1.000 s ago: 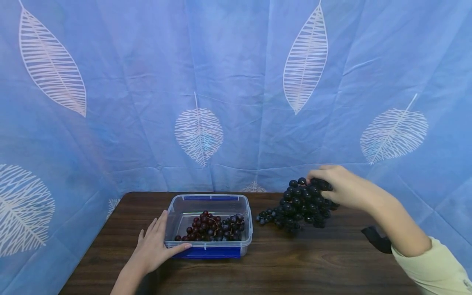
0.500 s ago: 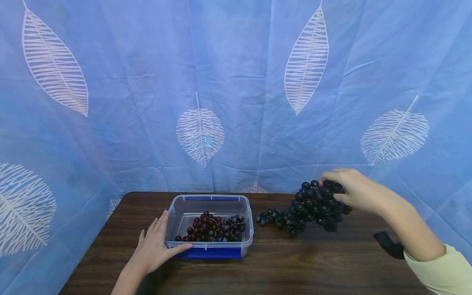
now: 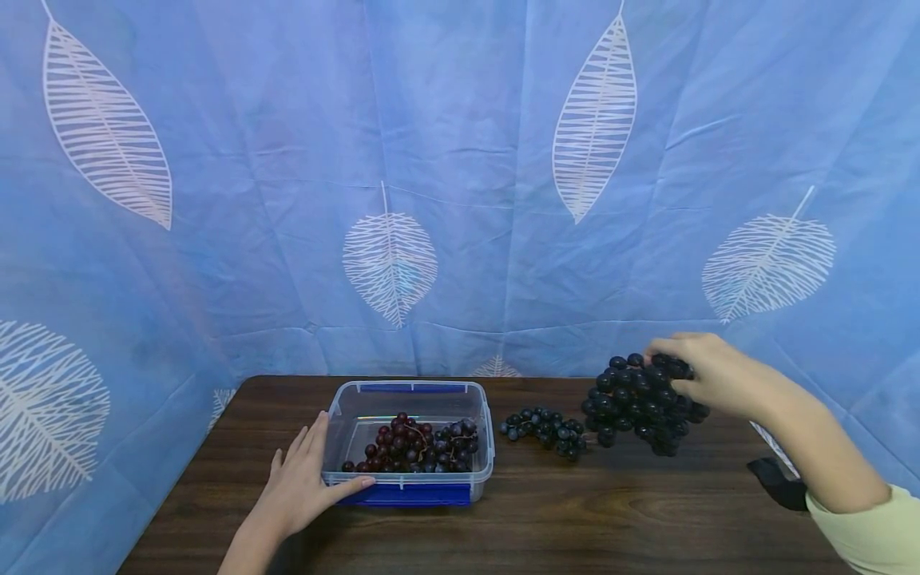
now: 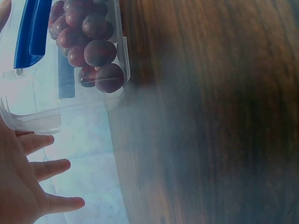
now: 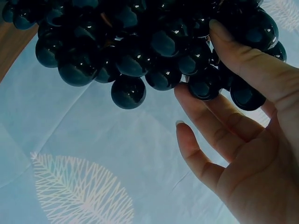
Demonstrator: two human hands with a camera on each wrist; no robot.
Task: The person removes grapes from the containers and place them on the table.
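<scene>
My right hand (image 3: 719, 379) grips a large bunch of glossy black grapes (image 3: 640, 399) by its top, thumb and fingers curled about it. In the right wrist view the bunch (image 5: 140, 51) hangs from between the thumb and fingertips. A smaller bunch of dark grapes (image 3: 542, 431) lies on the table just left of it. Against the left side of a clear plastic container (image 3: 410, 477) with blue clips, my left hand (image 3: 295, 479) rests with straight, spread fingers, its thumb along the front rim. Inside the container lie red grapes (image 3: 391, 443) and dark blue grapes (image 3: 456, 447).
The dark brown wooden table (image 3: 575, 519) ends at a back edge close to a blue cloth (image 3: 467, 160) printed with white leaves. A black object (image 3: 779, 483) shows by my right forearm; what it is cannot be told.
My right hand has moved right with the large bunch of black grapes, away from the smaller bunch, which now shows more fully. The left hand and the container have stayed put.
</scene>
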